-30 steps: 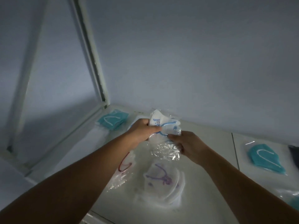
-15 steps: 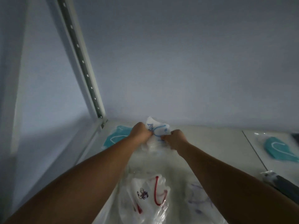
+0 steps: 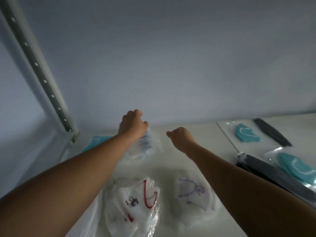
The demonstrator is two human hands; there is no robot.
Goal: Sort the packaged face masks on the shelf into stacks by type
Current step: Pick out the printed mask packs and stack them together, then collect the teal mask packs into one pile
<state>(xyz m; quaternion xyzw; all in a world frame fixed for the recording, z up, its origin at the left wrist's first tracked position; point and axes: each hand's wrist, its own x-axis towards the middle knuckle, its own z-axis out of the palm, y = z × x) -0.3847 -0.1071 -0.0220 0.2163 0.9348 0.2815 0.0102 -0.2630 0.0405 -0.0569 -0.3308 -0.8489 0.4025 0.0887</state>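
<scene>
Fingers (image 3: 136,112) curled, left hand (image 3: 132,124) covering blurred packet (image 3: 145,148)

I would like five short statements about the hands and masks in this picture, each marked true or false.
1. The right hand holds a mask. False: its fingers are curled and it holds nothing.
2. The red-strap mask lies left of the purple-strap mask. True.
3. The blue-strap mask lies nearer the person than the red-strap mask. False: it lies farther back, by the left hand.
4. A black mask lies on the right part of the shelf. True.
5. A teal mask lies at the far left. True.
</scene>
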